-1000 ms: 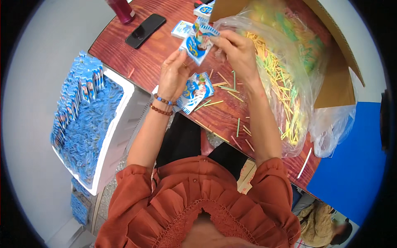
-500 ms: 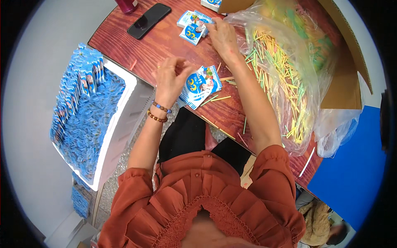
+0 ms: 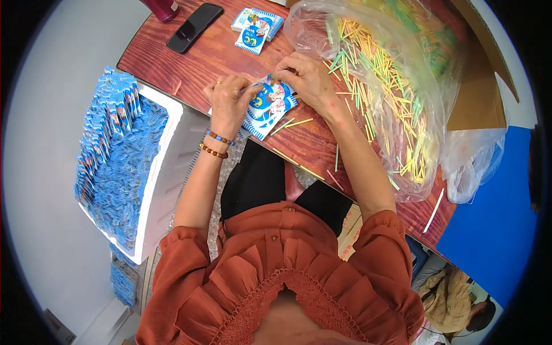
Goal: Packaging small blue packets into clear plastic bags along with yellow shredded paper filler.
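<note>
Cam. sits on the person's head, L one of the pair, and looks down w/ very wide fisheye lens. The blouse [image 3: 276,247] is nearest, at pic.'s lower edge; L hand [image 3: 229,102] and R hand [image 3: 307,79] are farther, upper-middle, w/ the table [image 3: 215,60] beneath.

Landmark: the clear bag [image 3: 300,31]. Well left of it, I have bare tabletop [image 3: 210,62] between phone [image 3: 194,27] and left hand [image 3: 229,98]. Just left of it, overlapping packets [image 3: 252,39] and the right hand [image 3: 306,79] block me; right of it, a cardboard box [image 3: 474,106].
</note>
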A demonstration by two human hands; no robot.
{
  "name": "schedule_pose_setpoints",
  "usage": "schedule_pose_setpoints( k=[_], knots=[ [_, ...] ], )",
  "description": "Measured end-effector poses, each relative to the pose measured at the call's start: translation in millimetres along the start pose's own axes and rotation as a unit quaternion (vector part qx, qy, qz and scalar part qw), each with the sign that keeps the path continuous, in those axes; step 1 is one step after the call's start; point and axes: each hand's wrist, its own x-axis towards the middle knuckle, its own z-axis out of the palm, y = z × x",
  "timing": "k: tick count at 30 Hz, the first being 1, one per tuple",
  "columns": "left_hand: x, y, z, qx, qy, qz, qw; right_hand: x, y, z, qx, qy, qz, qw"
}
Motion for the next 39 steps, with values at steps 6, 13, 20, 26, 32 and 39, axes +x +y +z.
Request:
schedule_pose_setpoints(
  k=[6,13,20,26,32,39],
  knots=[
    [14.1,15.5,-22.7,-0.429,-0.025,-0.186,0.884,1.3,-9.6,-16.8,0.231,-0.01,0.068,0.97],
    [12.7,43.4,-18.4,-0.547,-0.012,-0.201,0.813,-17.3,-32.3,-38.7,0.365,-0.001,0.099,0.926],
    [-11.2,79.1,0.3,-0.591,-0.012,-0.248,0.768,-63.4,-45.4,-55.8,0.368,0.048,0.163,0.914],
    [-26.4,86.5,12.4,-0.584,-0.047,-0.258,0.768,-92.9,-27.6,-38.6,0.362,0.118,0.132,0.915],
    [-28.6,89.5,11.0,-0.605,-0.039,-0.281,0.744,-107.8,2.4,-54.1,0.245,0.096,0.238,0.935],
    [-34.1,89.6,22.9,-0.652,-0.027,-0.288,0.701,-104.5,28.9,-84.2,-0.272,0.154,0.208,0.927]
  ],
)
